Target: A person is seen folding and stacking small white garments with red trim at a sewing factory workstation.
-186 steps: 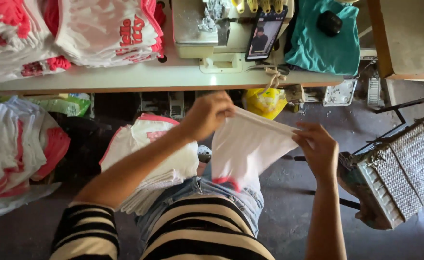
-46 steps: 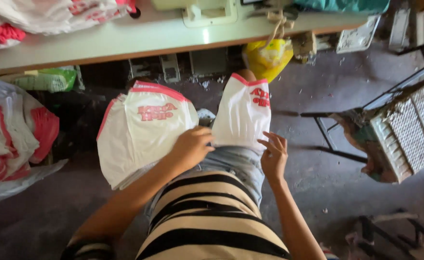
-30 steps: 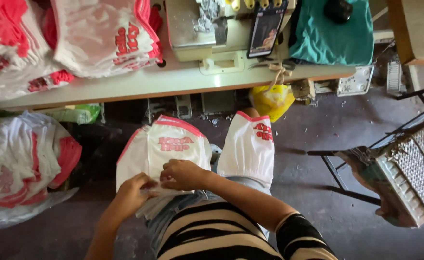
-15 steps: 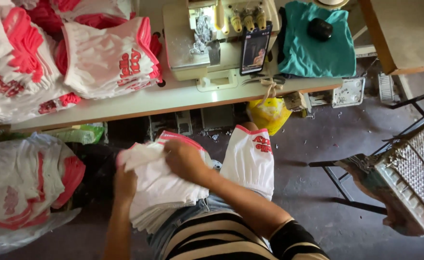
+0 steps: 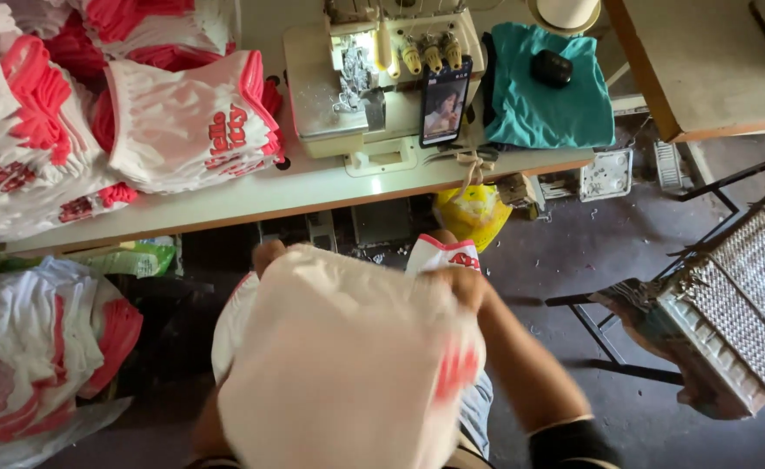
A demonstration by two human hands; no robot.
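Observation:
Both hands hold up a white garment piece (image 5: 339,365) with red trim, blurred and close to the camera. My left hand (image 5: 267,257) grips its upper left edge, only the fingertips showing. My right hand (image 5: 461,285) grips the upper right edge. The raised cloth hides my lap and most of the stack of white pieces there. A white piece with a red collar (image 5: 439,254) peeks out behind my right hand, lying over my knee.
A sewing machine (image 5: 374,82) stands on the long table (image 5: 296,191), with a phone (image 5: 443,102) propped against it, a teal cloth (image 5: 547,91) at right and stacks of white-and-red garments (image 5: 139,113) at left. More garments (image 5: 35,347) pile on the floor left. A metal rack (image 5: 712,321) stands right.
My hands have lifted a white piece off the lap stack and raised it up toward the camera, spreading it between them; the view has tilted up toward the table.

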